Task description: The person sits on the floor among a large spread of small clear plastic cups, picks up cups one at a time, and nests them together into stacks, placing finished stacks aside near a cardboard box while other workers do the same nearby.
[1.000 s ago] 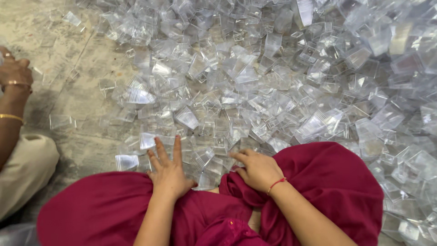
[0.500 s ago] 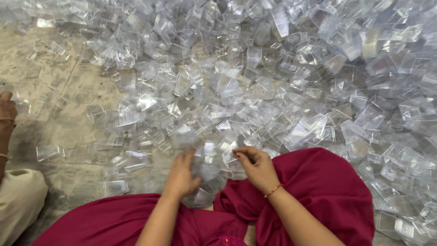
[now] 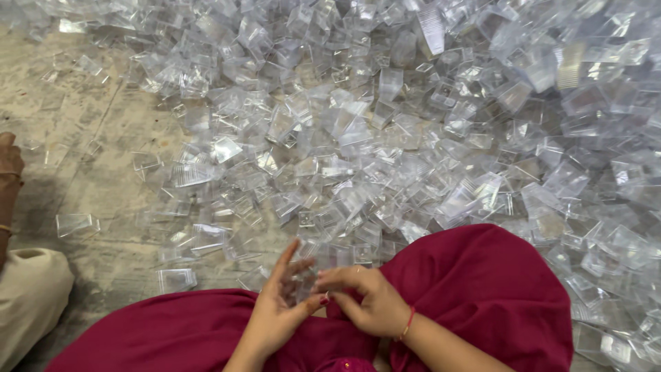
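Note:
A huge pile of small clear plastic boxes [image 3: 385,138] covers the floor ahead of me. My left hand [image 3: 275,310] and my right hand [image 3: 368,300] meet over my lap at the pile's near edge. Between them they hold a small clear plastic box [image 3: 303,284]. The left hand's fingers are stretched upward behind it, and the right hand's fingers curl onto it from the right. A red thread band is on my right wrist. How the box is held between the palms is partly hidden.
My knees under a dark red garment [image 3: 482,296] frame the hands. Another person's hand with bangles [image 3: 9,165] and beige-clad knee [image 3: 31,296] are at the left edge. Loose boxes [image 3: 76,224] lie scattered on the grey concrete floor [image 3: 82,124].
Both hands reached into the pile's edge, then drew back toward my lap and came together around a clear box. The view shifted slightly toward the pile.

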Motion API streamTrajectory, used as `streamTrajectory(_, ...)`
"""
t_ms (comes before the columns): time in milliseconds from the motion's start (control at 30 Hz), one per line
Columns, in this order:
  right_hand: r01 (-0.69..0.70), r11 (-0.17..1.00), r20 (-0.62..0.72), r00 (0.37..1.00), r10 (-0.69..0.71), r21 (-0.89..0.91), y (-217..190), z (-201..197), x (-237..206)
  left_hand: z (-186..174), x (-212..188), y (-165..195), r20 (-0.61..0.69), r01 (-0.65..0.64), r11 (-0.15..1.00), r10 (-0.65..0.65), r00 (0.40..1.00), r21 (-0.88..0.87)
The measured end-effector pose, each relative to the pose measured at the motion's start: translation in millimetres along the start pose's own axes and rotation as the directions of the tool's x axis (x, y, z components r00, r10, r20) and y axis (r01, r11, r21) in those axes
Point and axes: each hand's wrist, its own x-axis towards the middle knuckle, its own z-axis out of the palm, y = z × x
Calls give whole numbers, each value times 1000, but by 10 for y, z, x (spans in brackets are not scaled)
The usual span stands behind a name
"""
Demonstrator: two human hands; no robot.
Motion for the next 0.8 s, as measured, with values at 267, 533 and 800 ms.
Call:
streamTrajectory(267,-23,905,-297,948,-115,-425,-140,-325,251,80,373,-67,-3,-224,960,227,974,-169)
streamTrajectory(533,-152,568,-280,949,-145,-809,273,-415,662,78,403,31,-49,-212,962,207,977,-172)
streamTrajectory(800,-504,644,-442,854,273,-576,757,-484,600,14,457,-6,22,-123,973,130,991,-197)
